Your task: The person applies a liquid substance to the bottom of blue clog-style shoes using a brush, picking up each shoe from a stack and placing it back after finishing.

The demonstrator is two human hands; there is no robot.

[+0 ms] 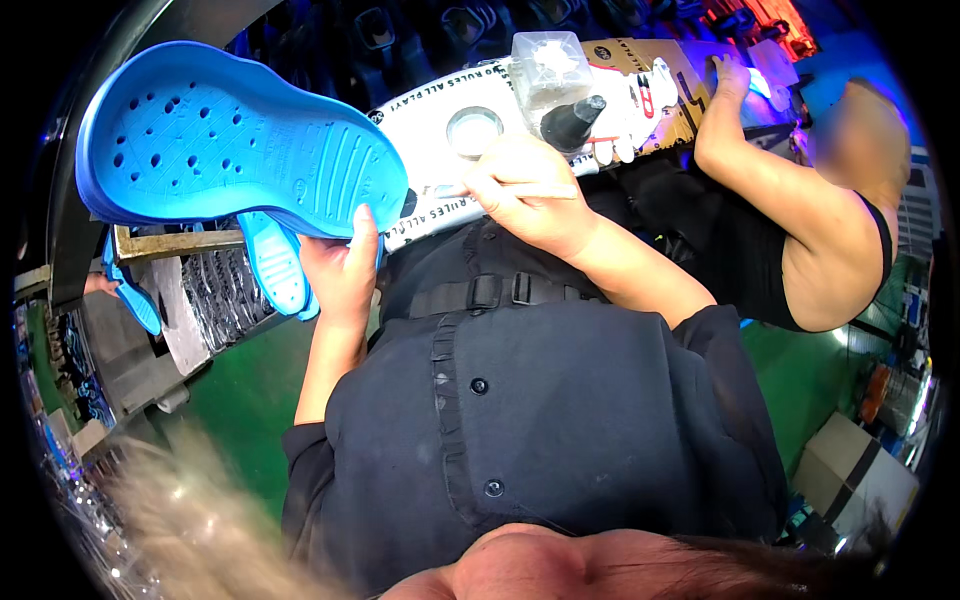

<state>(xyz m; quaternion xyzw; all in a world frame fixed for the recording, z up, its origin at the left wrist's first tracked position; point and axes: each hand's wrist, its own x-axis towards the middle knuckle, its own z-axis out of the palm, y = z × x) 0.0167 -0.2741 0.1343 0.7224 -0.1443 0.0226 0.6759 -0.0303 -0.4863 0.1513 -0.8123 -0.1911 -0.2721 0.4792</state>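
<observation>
My left hand (345,270) is closed on the heel end of a bright blue foam shoe sole (240,150), its thumb along the edge. The sole faces up at the left, with holes in the wide front part and ridges toward the heel. Under it, more blue soles (275,268) show beside my left hand. My right hand (530,195) pinches a slim, pale-handled tool (545,190) that looks like a small brush. Its tip points left toward the heel, over the white printed board. Whether the tip touches the sole, I cannot tell.
On the white board (430,110) stand a small round dish (474,132), a clear plastic container (550,68) and a black cone-shaped nozzle (573,124). White gloves (632,105) lie beside them. At the right a co-worker's arm (750,150) reaches over cardboard (665,62). Another blue sole (138,305) shows far left, near another person's hand.
</observation>
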